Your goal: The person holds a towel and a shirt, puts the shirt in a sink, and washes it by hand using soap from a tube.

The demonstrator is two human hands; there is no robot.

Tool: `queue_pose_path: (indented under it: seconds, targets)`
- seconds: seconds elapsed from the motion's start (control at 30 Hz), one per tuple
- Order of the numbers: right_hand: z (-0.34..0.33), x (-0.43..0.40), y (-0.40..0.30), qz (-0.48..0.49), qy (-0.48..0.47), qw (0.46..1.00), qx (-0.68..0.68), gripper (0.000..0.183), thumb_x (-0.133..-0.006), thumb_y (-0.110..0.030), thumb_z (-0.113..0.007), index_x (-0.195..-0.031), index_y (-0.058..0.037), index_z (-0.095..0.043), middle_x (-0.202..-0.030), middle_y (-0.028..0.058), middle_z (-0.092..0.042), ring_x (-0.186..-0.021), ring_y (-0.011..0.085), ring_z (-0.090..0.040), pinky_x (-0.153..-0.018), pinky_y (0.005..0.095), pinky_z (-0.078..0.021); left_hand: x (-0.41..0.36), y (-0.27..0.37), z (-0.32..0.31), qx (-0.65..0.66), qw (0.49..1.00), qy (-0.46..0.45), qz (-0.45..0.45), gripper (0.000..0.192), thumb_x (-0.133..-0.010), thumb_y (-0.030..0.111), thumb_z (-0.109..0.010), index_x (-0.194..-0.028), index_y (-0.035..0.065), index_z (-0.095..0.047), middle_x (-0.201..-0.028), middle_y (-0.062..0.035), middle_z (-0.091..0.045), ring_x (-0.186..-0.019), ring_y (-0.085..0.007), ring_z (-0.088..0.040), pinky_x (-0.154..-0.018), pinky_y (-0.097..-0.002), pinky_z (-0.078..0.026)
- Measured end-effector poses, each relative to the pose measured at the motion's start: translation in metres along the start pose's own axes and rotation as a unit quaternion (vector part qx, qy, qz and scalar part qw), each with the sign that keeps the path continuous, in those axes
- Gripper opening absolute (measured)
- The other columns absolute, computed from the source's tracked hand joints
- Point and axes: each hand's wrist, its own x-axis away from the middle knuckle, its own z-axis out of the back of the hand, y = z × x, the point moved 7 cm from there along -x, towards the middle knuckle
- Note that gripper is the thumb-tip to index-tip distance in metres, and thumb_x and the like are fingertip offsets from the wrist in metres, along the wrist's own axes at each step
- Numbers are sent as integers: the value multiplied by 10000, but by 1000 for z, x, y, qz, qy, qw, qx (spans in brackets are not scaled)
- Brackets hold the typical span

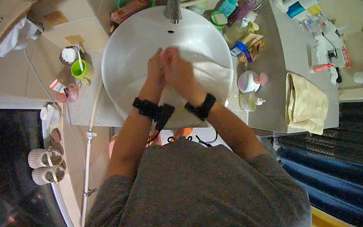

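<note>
My left hand [155, 70] and my right hand [179, 68] are pressed palm to palm above a white round washbasin [123, 51]. Motion blurs the fingers, and the palms face each other, so whatever is between them is hidden. Each wrist wears a black band; a black cord hangs from the left one. Beyond the fingertips a chrome faucet [174, 1] points down into the bowl, above a small dark overflow hole [170, 32]. I cannot make out any running water.
Left of the basin are a lime-green cup [82, 69] with a toothbrush and a pink cup [72, 92]. Along the right counter stand several bottles, a white pump bottle [248, 82] and a folded yellow towel [305, 100]. A pale pipe [88, 152] runs down on the left.
</note>
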Motion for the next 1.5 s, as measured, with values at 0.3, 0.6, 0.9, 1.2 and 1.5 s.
queue_pose_path:
  seconds: [0.3,0.6,0.9,1.2,1.5]
  targets:
    - [32,-5,-3,-48,33,996,-73,251,-861,-256,-446,-1007,-55,-411,-783,164,-583,-669,359,-570,-588,435,-447,14,61,-22,4,951,34,306,193,-847,136,-419,-855,-2,-554,-731,-53,-565,-639,-128,-516,-585,-298,-434]
    - [21,-17,29,-126,1,992,0,192,-837,-166,-398,-984,-42,-402,-790,203,-583,-653,408,-564,-547,441,-461,6,46,-24,-235,965,-47,102,333,-829,227,-428,-1044,-6,-532,-1013,-191,-563,-923,-323,-539,-861,-371,-401]
    - [59,-46,111,-98,-5,961,-257,175,-830,-192,-527,-863,-21,-538,-641,73,-540,-570,176,-522,-517,298,-419,28,103,-46,164,918,-78,351,398,-798,364,-566,-977,9,-543,-857,-59,-575,-727,-141,-541,-614,-297,-459]
    - [95,-20,82,-30,-238,938,-250,346,-773,-181,-643,-1067,-25,-549,-782,-32,-571,-742,78,-508,-696,192,-394,13,102,-6,58,970,-91,220,206,-818,248,-583,-927,74,-560,-785,21,-543,-663,-76,-496,-580,-206,-417]
    - [103,-14,109,-210,-188,796,-535,325,-768,-98,-620,-1073,-62,-511,-893,14,-571,-728,128,-548,-649,223,-428,7,96,-5,154,984,-24,81,207,-861,207,-510,-1002,56,-494,-784,26,-503,-634,-49,-447,-571,-197,-376]
